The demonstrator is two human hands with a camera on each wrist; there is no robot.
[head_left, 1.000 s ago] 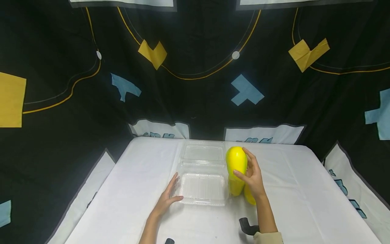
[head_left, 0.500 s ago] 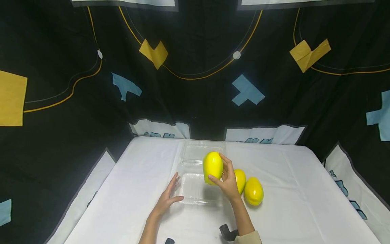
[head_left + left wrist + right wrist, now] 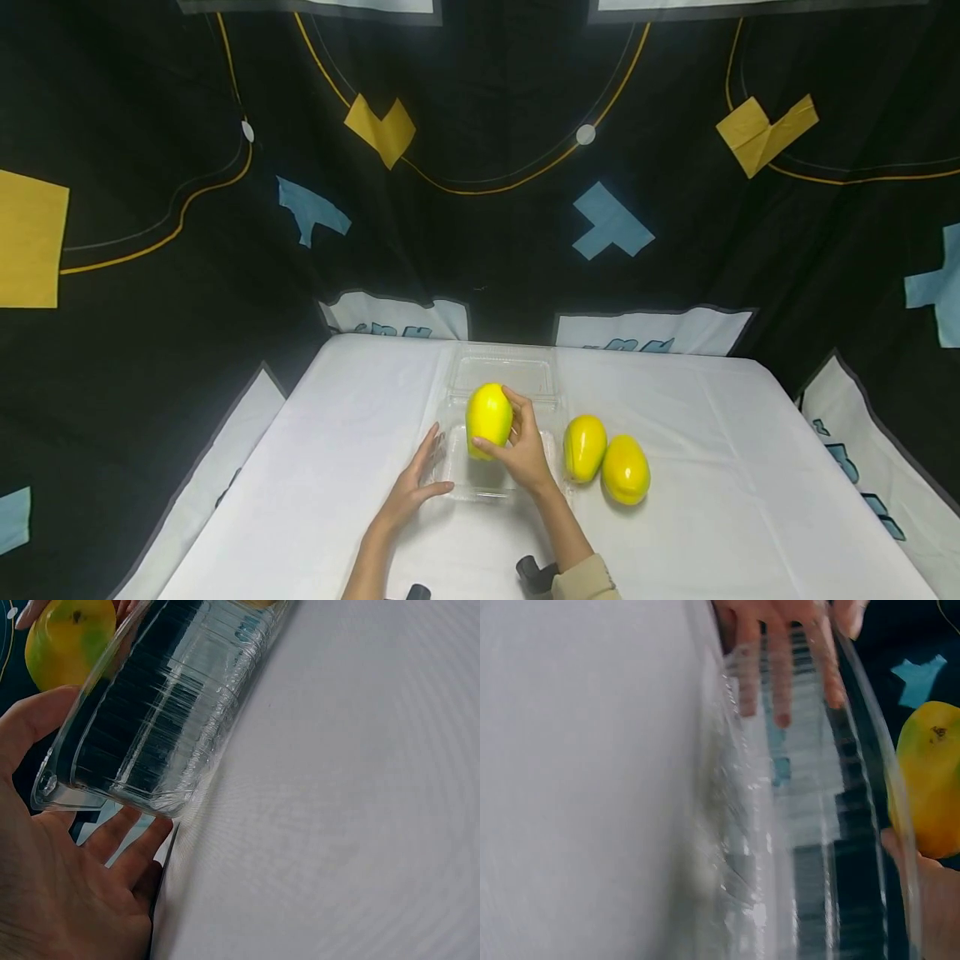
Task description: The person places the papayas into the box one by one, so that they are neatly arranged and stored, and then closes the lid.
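Note:
A yellow mango [image 3: 489,417] with a greenish tinge is held by my right hand [image 3: 525,450], thumb on its near side and fingers round its right. It hangs above the near half of a clear plastic clamshell box [image 3: 517,483], which lies with its lid [image 3: 502,372] laid back. In the left wrist view the mango [image 3: 71,645] shows its stem end beyond the box wall [image 3: 142,727]. My left hand [image 3: 412,487] rests at the box's left side, its fingers extended and its thumb over the near left corner. Through the clear wall in the right wrist view, the left-hand fingers [image 3: 780,671] are visible.
To the right of the box, two more yellow mangoes lie side by side, one mango [image 3: 584,448] nearer the box and the other mango [image 3: 626,470] further right. A white cloth covers the table [image 3: 720,517]. Behind it hangs a black patterned curtain [image 3: 480,250].
My right hand has carried the mango leftward from beside the other two to over the box. Those two mangoes have come into full view. My left hand has stayed put.

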